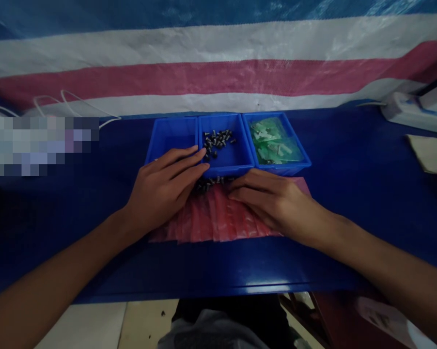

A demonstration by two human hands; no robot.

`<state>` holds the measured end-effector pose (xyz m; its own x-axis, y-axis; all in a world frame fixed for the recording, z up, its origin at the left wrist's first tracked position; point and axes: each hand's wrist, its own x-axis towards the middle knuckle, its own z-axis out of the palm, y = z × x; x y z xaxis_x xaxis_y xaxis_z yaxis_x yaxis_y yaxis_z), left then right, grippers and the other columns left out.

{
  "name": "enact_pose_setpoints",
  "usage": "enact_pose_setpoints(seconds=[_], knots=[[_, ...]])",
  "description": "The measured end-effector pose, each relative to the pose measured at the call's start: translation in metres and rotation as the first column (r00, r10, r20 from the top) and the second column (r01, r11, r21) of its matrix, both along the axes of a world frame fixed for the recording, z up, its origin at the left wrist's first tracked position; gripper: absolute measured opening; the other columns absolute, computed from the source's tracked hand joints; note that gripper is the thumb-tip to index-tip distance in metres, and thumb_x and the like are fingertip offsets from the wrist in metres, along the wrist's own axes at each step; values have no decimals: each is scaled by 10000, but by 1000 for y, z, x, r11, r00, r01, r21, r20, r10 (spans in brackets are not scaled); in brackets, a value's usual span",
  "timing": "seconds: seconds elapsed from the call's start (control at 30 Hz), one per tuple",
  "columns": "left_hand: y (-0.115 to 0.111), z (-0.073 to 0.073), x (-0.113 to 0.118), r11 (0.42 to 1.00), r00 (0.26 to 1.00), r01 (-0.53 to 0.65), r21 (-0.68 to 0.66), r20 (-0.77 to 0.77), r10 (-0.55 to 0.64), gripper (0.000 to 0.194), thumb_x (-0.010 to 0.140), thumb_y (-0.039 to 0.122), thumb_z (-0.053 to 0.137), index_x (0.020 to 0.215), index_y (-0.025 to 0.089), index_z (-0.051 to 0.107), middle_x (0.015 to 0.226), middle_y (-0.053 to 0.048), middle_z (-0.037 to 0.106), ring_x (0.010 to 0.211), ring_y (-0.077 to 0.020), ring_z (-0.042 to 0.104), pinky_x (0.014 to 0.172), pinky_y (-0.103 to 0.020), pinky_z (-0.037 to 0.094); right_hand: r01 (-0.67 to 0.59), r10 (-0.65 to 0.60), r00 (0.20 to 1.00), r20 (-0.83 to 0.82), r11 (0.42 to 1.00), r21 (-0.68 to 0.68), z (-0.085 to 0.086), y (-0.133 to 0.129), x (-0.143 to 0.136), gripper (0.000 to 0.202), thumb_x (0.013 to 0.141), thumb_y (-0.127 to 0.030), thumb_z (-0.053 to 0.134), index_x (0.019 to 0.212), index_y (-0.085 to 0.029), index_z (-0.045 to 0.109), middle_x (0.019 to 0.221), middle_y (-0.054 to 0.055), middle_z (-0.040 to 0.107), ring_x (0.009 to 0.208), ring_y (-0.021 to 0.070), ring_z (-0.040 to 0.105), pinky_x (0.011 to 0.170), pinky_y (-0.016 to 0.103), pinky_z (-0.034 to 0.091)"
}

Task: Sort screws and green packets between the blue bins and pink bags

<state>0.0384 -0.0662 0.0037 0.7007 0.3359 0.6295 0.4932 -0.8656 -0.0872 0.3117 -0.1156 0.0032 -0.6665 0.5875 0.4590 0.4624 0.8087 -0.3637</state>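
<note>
Atop pink bags (215, 218), right hand (276, 196) half-curled.

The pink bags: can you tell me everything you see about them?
The pink bags look like thin, shiny, see-through plastic. They lie flat in an overlapping row on the blue table, in front of the blue boxes. Small dark screws lie by their far edge. The right hand is over their right part and the left hand covers some of their left part. I can't tell whether they're sealed.

We see a striped sheet (218, 77) behind the table (356, 184), white cords (111, 120) at left, and a white box (407, 114) near a beige pad (431, 154) at right.
</note>
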Motion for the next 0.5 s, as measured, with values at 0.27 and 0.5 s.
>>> enact_pose_setpoints(seconds=[0.27,0.5], knots=[[1,-1,0,1000,1000,0,-7,-4,-1,243,1024,80,694,1256,146,731,1338,-129,783,1301,-275,741,1075,-429,668,-240,-295,877,-379,415,-878,27,-5,0,325,936,-439,851,832,-165,712,602,-31,678,435,81,563,414,178,435],[0,1,1,1000,999,-26,-5,-23,26,222,1036,91,675,1238,152,743,1343,-123,780,1296,-279,745,1072,-445,672,-382,-464,632,-621,510,-770,26,-1,2,259,1036,-305,715,1286,-245,743,1262,63,821,1155,216,806,909,351,699]])
